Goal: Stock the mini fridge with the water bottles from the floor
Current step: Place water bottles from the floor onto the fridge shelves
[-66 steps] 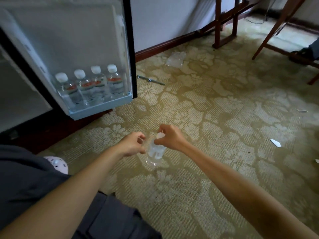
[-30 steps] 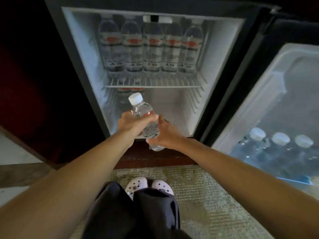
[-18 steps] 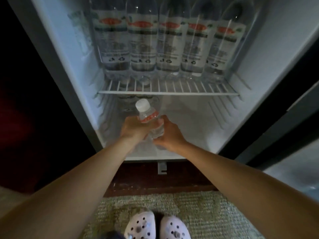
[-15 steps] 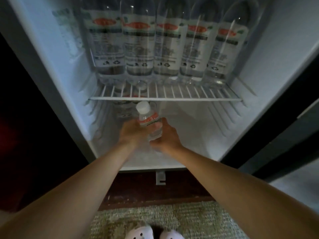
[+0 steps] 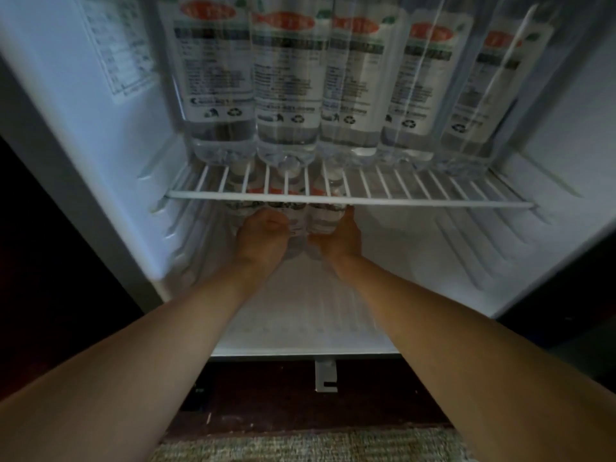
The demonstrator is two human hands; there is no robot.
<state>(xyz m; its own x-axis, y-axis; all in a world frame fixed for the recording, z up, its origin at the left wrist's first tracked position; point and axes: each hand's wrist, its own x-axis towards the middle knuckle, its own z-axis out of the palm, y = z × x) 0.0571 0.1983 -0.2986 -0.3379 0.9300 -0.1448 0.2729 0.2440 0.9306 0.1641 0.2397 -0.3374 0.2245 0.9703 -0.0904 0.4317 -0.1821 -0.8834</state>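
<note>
Both my arms reach deep into the lower compartment of the open mini fridge (image 5: 100, 135), under the white wire shelf (image 5: 416, 200). My left hand (image 5: 261, 236) and my right hand (image 5: 340, 238) close on a clear water bottle (image 5: 297, 233) from either side. It stands upright against other bottles (image 5: 325, 215) at the back left of that compartment, their tops hidden behind the shelf's front bar. Several large water bottles (image 5: 286, 95) with red-and-white labels fill the shelf above in a row.
The right part of the lower compartment floor (image 5: 433, 261) is bare white plastic. A dark wooden base (image 5: 266, 395) and a strip of patterned carpet (image 5: 316, 445) lie below the fridge. The surroundings to the left are dark.
I picked the bottle up off the carpet, turned to the fridge and pushed it with both hands under the wire shelf, back beside the other bottles. The view has closed in on the fridge.
</note>
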